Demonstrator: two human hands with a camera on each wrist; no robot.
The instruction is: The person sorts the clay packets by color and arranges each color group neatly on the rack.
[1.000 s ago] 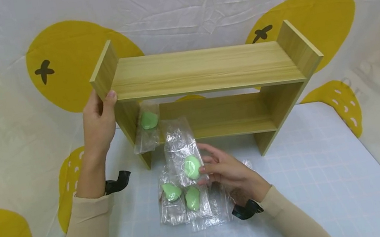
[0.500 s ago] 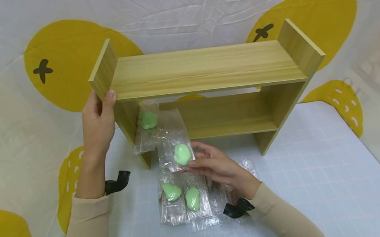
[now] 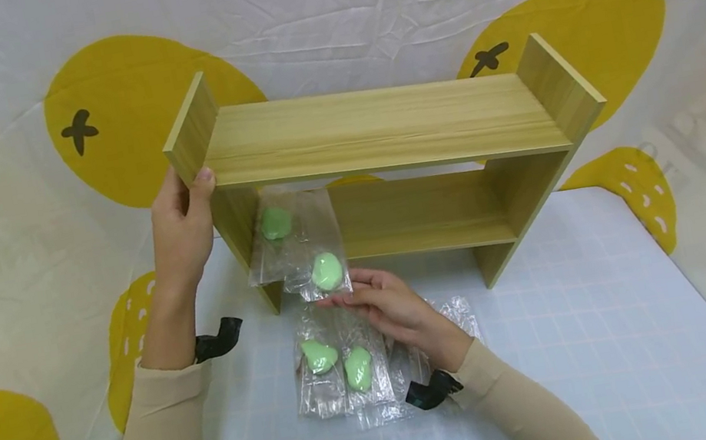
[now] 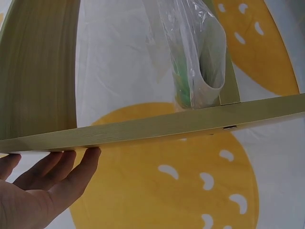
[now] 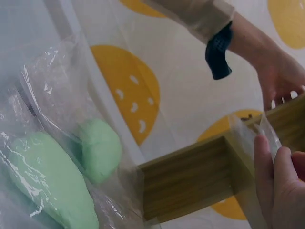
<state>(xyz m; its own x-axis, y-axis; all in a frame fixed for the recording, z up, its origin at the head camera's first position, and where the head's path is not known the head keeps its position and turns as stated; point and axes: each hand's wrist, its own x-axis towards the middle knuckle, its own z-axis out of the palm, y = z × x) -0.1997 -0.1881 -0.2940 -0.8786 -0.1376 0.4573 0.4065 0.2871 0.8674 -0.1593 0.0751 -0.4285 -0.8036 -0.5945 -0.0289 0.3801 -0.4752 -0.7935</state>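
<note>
My left hand (image 3: 182,229) grips the left side panel of a small wooden shelf (image 3: 379,126), its thumb at the front edge; in the left wrist view the fingers (image 4: 78,174) press against the panel's outer face. With my right hand (image 3: 396,310) I pinch the lower edge of a clear plastic bag (image 3: 320,233) holding a pale green lump (image 3: 327,272). This bag reaches into the lower compartment, overlapping another bagged green lump (image 3: 276,223) at the left end. Below, on the table, lie two more bagged green lumps (image 3: 320,355) (image 3: 358,369), side by side.
More clear bags (image 3: 388,410) lie beneath and beside these, partly hidden by my right forearm. The table (image 3: 624,330) wears a pale checked cloth. Behind the shelf hangs a white cloth (image 3: 345,3) with yellow shapes. Each wrist carries a dark strap (image 3: 219,338).
My right hand has moved up and left with the bag, from over the table bags to the lower compartment's front, beside the first bag. The left hand stays on the shelf's side panel.
</note>
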